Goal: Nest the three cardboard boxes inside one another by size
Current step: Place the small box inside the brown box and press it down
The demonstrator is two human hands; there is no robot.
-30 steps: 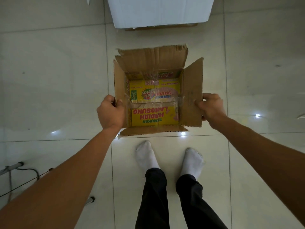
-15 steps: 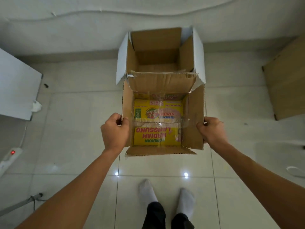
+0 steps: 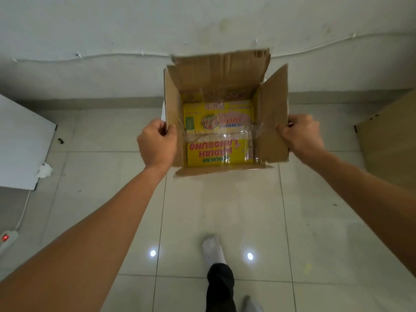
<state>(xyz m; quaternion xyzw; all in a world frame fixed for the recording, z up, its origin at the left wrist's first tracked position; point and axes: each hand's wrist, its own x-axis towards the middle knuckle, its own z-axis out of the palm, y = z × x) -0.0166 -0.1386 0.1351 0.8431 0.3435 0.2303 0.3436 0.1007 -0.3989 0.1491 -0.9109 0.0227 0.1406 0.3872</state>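
I hold an open brown cardboard box (image 3: 273, 122) in the air in front of the wall, its flaps standing up. Inside it, at the bottom, lies a smaller yellow printed box (image 3: 216, 152) under clear tape. My left hand (image 3: 157, 143) grips the left wall of the brown box, thumb inside. My right hand (image 3: 300, 134) grips the right flap. A thin white sliver (image 3: 163, 112) shows just behind the box's left wall; it may belong to the larger white-sided box, which is otherwise hidden.
A white panel (image 3: 20, 143) lies on the floor at left, with crumpled paper (image 3: 44, 171) and a power strip (image 3: 6, 238) near it. A brown board (image 3: 391, 136) stands at right. The wall (image 3: 112, 30) is close ahead. My socked foot (image 3: 211, 246) is on the tiles.
I have stepped toward the wall, carrying the brown box forward and up. The larger open box seen beyond it half a second ago is now covered by the held box.
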